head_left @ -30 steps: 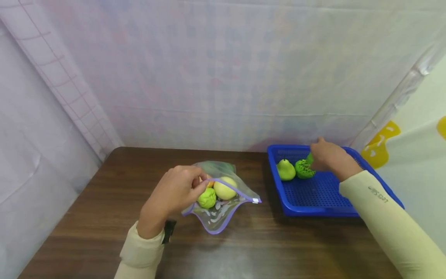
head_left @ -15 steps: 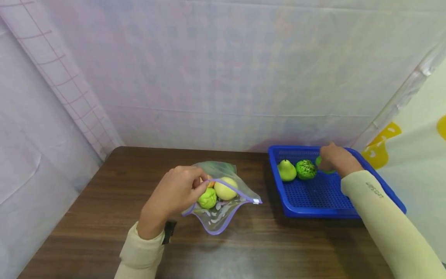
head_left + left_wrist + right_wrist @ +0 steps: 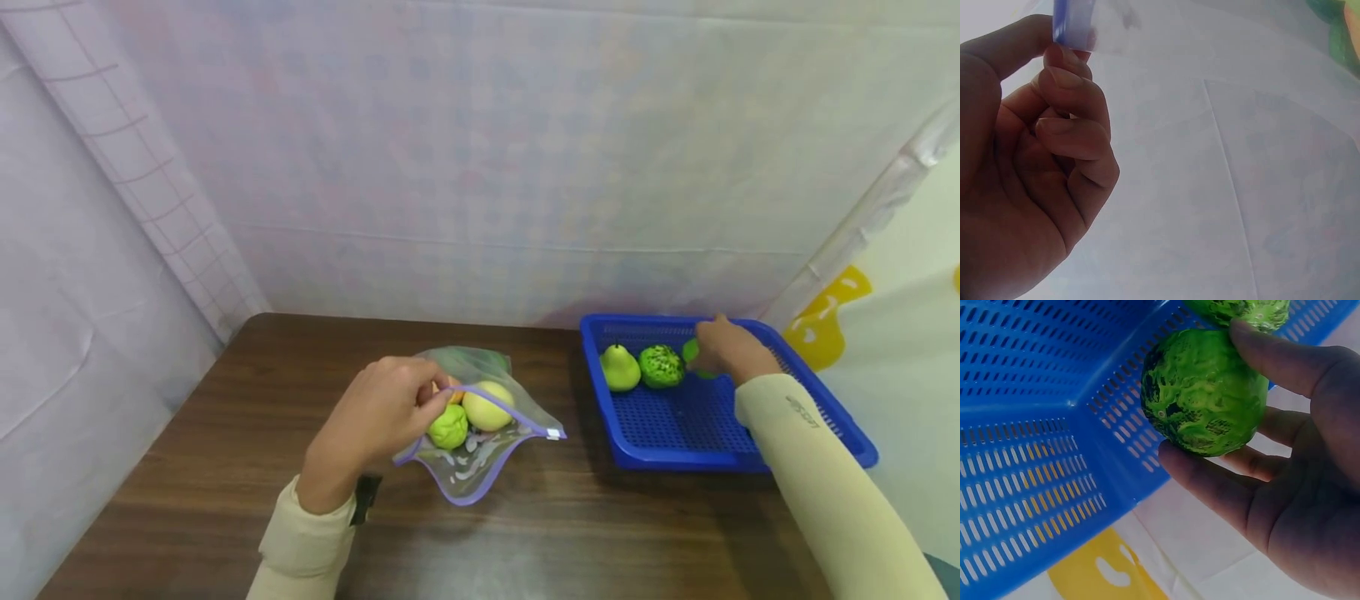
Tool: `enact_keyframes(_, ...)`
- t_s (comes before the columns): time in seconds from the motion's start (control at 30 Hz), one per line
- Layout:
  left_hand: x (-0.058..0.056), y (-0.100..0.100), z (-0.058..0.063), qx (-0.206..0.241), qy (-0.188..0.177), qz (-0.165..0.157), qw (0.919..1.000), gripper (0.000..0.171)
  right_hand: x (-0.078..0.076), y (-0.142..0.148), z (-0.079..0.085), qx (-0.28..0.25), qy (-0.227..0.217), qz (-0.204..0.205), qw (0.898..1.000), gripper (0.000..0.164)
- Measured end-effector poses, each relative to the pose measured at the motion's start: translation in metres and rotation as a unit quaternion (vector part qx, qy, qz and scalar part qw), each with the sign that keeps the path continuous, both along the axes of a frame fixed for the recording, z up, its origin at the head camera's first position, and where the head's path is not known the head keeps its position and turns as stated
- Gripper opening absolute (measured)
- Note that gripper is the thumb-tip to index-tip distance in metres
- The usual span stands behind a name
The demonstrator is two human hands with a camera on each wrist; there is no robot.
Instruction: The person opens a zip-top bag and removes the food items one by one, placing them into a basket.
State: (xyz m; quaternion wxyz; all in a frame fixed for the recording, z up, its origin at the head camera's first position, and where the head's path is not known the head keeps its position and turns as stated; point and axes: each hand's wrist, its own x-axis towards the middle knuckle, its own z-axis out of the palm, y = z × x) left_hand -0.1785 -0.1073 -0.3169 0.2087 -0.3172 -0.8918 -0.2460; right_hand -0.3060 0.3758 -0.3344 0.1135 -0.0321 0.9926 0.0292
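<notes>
Right hand (image 3: 731,350) — inside the blue basket (image 3: 693,459), toward its far side. Its grip has a lumpy green fruit (image 3: 1204,394), thumb on one side, fingers curved round the other. Fruit roughly round, no clear long axis; mostly masked by the hand from above. Whether it touches the basket floor, cannot tell.

Speckled green fruit (image 3: 662,367) just beside it, on the person's left; green pear (image 3: 620,371) next along, by the basket's left wall.

Key relation: the clear bag (image 3: 462,502) lies on the table (image 3: 600,533), left of the basket and apart from it, so well to the left of the right grip. Its purple mouth gapes toward the person, slider (image 3: 553,433) at the corner nearest the basket. Left hand (image 3: 382,408) is the nearer one — at the mouth, grip pinching the purple edge. Visible inside: pale round fruit (image 3: 489,408), wrinkled green fruit (image 3: 449,429), a bit of orange.
</notes>
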Motion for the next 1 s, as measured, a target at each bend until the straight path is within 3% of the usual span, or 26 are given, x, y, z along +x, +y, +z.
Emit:
enact_keyframes(0.33, 0.001, -0.001, 0.000, -0.002, -0.004, 0.001, 1.0000, 0.005, -0.005, 0.005, -0.010, -0.014, 0.007, -0.010, 1.000, 0.067)
enact_keyframes(0.83, 0.001, 0.002, -0.002, 0.000, -0.014, 0.005, 0.9999, 0.005, -0.003, 0.019, -0.018, -0.041, -0.024, -0.036, 0.998, 0.076)
enact_keyframes(1.0, 0.002, 0.002, -0.001, -0.001, -0.017, 0.005, 0.9998, 0.007, -0.002, 0.019, -0.020, -0.053, -0.033, -0.040, 0.997, 0.071)
